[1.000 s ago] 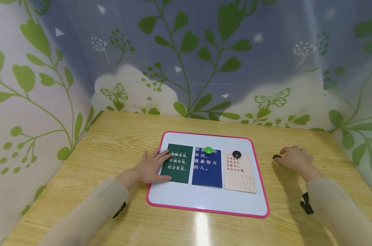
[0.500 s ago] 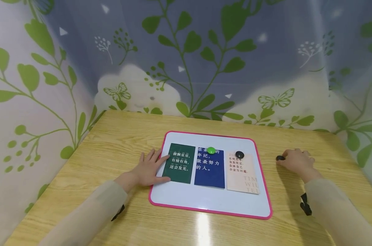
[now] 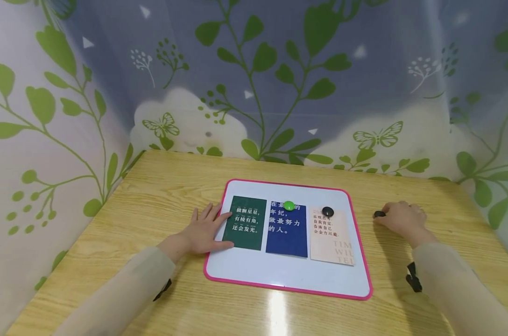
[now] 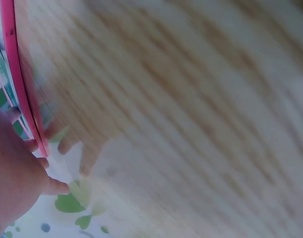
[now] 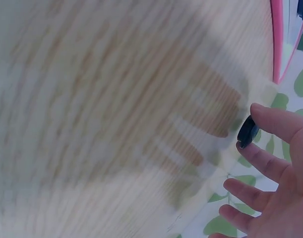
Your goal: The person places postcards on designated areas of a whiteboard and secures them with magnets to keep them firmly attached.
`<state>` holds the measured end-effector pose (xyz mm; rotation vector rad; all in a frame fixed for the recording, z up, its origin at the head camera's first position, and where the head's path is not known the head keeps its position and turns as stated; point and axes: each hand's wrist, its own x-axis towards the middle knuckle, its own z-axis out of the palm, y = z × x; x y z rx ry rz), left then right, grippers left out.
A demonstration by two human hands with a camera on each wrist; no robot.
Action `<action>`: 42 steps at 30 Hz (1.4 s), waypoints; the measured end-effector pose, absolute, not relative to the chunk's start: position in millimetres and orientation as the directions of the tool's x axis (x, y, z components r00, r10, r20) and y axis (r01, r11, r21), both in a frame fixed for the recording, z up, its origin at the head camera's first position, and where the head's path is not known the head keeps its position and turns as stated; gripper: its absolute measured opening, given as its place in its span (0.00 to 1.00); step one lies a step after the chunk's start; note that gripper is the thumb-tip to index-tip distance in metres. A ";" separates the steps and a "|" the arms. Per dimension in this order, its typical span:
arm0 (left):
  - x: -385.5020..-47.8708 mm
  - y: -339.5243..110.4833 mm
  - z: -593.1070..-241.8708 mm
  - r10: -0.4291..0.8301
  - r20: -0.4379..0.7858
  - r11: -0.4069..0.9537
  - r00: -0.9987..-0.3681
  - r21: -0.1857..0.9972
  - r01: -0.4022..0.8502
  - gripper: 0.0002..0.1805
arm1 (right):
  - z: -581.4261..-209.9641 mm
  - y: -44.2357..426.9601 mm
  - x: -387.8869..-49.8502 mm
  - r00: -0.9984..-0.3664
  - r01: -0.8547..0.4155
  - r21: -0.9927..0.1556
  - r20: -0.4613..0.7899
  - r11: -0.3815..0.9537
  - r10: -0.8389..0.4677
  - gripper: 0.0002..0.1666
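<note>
A whiteboard with a pink rim lies flat on the table. On it, side by side, are a green card, a blue card and a pale pink card. A green magnet sits on the top of the blue card, a black magnet on the top of the pink one. My left hand, fingers spread, rests over the board's left edge, thumb and forefinger reaching the green card. To the right of the board, my right hand pinches another black magnet between thumb and forefinger.
The wooden table extends around the board on every side. Behind it and at both sides hangs a cloth printed with leaves and butterflies. A dark strap piece shows beneath the right sleeve.
The head view has shifted slightly. My right hand, still pinching the black magnet, has moved a little toward the board. The left hand, cards and placed magnets stay put.
</note>
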<state>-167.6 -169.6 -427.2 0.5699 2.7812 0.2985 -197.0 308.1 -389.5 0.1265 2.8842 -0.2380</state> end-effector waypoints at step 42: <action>-170.8 -169.4 -428.3 0.410 -0.260 0.903 -0.874 0.250 0.349 0.48 | -365.6 189.6 -222.8 -0.986 -0.051 -0.215 -0.142 0.975 -0.083 0.25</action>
